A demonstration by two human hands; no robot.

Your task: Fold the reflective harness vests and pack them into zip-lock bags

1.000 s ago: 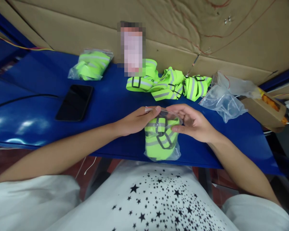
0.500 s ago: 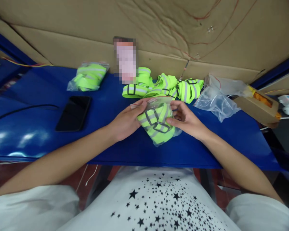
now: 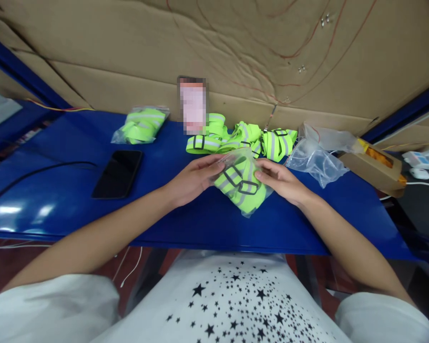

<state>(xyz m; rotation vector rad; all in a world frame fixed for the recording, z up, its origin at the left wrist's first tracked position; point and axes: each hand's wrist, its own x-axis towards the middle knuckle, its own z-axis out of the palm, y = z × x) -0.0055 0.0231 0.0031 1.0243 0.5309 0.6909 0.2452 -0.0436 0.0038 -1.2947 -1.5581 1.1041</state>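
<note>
Between my hands is a clear plastic zip bag [image 3: 248, 206] holding a folded neon-yellow reflective strap [image 3: 255, 193] with grey stripes and black buckles. My left hand [image 3: 198, 178] pinches the bag's upper left side, thumb on top. At its right side my right hand [image 3: 280, 180] grips the bag, with the thumb on the front and the other fingers partly hidden behind. Just beyond the bag, several loose neon-yellow reflective straps [image 3: 245, 133] with black buckles lie bundled along the back of the table.
A bagged neon strap [image 3: 143, 125] lies at the back left of the blue table [image 3: 200, 228], a black phone [image 3: 117, 174] in front of it. A blurred-out screen [image 3: 193, 105] leans on the cardboard wall. To the right lie empty plastic bags [image 3: 316, 159] and a cardboard box [image 3: 375, 166].
The bag has tilted and its open-side edge has turned in my hands, shifting slightly right in view. My hands stay on it. The whole view has shifted a little.
</note>
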